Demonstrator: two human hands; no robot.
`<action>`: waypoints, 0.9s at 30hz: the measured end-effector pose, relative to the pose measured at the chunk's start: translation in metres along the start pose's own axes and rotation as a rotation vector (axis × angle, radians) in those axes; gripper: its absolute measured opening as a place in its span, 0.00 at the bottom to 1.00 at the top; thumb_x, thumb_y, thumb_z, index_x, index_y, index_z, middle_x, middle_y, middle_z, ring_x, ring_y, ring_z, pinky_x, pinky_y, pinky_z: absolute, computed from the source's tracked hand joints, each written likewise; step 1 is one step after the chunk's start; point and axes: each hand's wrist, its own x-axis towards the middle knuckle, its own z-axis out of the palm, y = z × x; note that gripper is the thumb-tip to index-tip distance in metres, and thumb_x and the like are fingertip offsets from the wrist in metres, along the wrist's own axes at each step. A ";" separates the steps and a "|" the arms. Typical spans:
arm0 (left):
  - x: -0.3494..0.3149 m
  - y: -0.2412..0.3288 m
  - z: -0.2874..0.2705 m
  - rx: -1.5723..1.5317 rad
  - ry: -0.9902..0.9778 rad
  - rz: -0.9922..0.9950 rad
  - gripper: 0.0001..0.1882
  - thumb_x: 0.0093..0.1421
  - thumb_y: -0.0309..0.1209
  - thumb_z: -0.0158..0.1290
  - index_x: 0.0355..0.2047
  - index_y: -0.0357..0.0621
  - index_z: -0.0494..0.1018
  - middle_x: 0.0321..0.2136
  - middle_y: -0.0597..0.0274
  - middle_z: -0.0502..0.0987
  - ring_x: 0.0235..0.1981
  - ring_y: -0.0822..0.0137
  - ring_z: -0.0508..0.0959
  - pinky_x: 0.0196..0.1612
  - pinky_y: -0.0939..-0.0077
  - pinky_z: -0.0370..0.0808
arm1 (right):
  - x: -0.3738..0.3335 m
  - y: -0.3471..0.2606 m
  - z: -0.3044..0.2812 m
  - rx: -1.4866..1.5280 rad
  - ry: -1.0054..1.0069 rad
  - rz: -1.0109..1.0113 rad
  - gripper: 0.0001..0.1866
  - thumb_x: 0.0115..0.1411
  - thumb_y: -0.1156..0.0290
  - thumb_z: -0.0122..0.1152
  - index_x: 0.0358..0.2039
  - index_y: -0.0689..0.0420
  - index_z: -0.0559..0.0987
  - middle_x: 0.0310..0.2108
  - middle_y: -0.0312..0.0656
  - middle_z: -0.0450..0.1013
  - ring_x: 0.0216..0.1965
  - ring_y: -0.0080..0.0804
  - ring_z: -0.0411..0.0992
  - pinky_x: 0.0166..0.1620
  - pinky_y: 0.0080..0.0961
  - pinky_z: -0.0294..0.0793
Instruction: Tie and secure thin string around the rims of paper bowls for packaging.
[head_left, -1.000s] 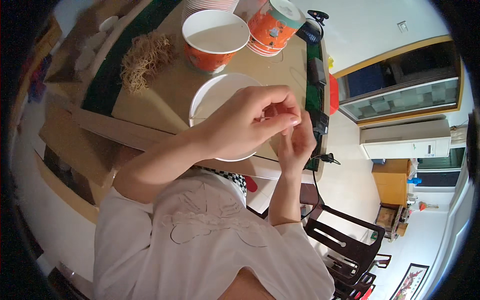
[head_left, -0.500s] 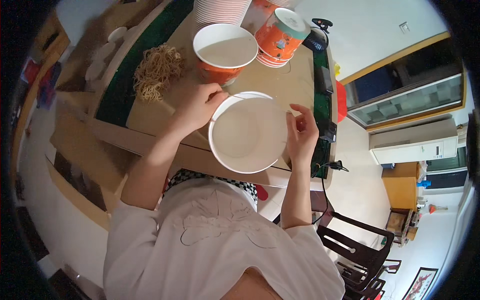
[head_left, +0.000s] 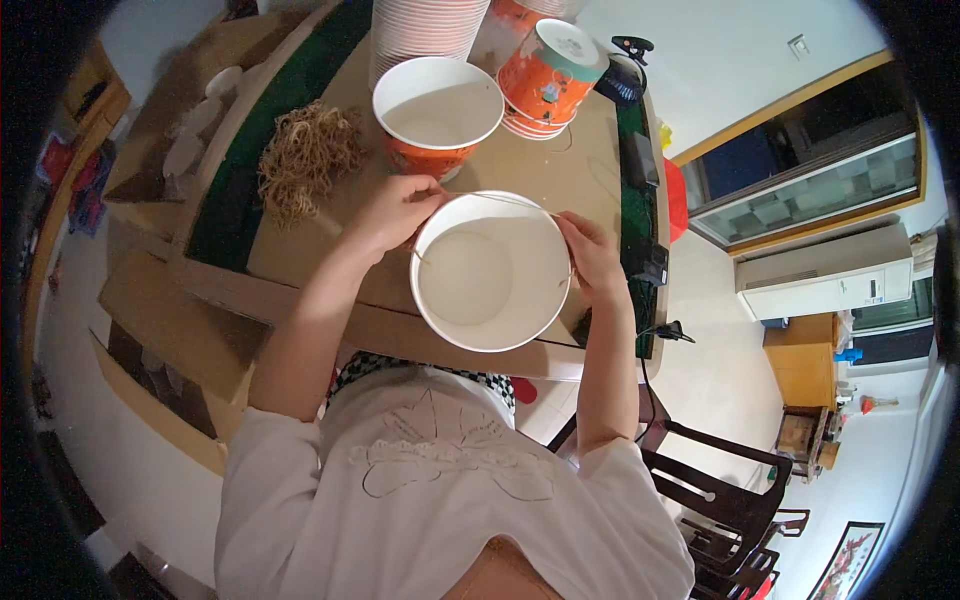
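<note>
Green-bordered table [head_left: 545,178], white tub [head_left: 490,275] at its edge — dark chairs [head_left: 690,484], pale floor [head_left: 712,330].

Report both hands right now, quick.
Left hand: closed, pinching the thin cord by the rim of the white bucket.
Right hand: at the bucket's right rim; whether it grips cannot be told.

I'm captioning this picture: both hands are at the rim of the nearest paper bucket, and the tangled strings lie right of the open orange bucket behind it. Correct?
Not quite: in the head view, the tangled strings lie left of the open orange bucket behind the nearest paper bucket. The rest is right.
</note>
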 end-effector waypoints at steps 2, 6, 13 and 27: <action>0.008 -0.011 -0.002 0.003 0.004 -0.001 0.10 0.62 0.34 0.50 0.33 0.40 0.74 0.18 0.70 0.73 0.15 0.82 0.68 0.16 0.86 0.62 | 0.006 0.009 -0.004 0.006 -0.061 0.005 0.12 0.62 0.71 0.48 0.40 0.63 0.77 0.31 0.35 0.75 0.30 0.16 0.71 0.31 0.12 0.69; 0.027 -0.052 -0.001 -0.019 0.086 0.030 0.08 0.60 0.32 0.51 0.34 0.40 0.74 0.19 0.68 0.74 0.15 0.80 0.69 0.16 0.83 0.63 | 0.017 0.037 -0.006 -0.041 -0.076 -0.002 0.15 0.58 0.67 0.55 0.44 0.60 0.77 0.31 0.35 0.75 0.27 0.18 0.71 0.25 0.16 0.69; 0.035 -0.111 0.005 -0.044 -0.042 -0.084 0.17 0.60 0.41 0.49 0.41 0.40 0.73 0.21 0.63 0.76 0.16 0.73 0.73 0.16 0.76 0.70 | 0.014 0.087 -0.023 0.132 -0.343 -0.337 0.28 0.50 0.63 0.64 0.49 0.67 0.72 0.45 0.42 0.74 0.46 0.29 0.70 0.49 0.28 0.68; 0.003 -0.037 0.033 -0.125 -0.334 0.047 0.16 0.66 0.36 0.44 0.49 0.42 0.70 0.42 0.61 0.75 0.41 0.74 0.75 0.42 0.75 0.75 | -0.014 -0.017 -0.058 0.023 -0.354 0.012 0.25 0.61 0.64 0.56 0.55 0.61 0.66 0.43 0.39 0.71 0.43 0.23 0.69 0.47 0.20 0.69</action>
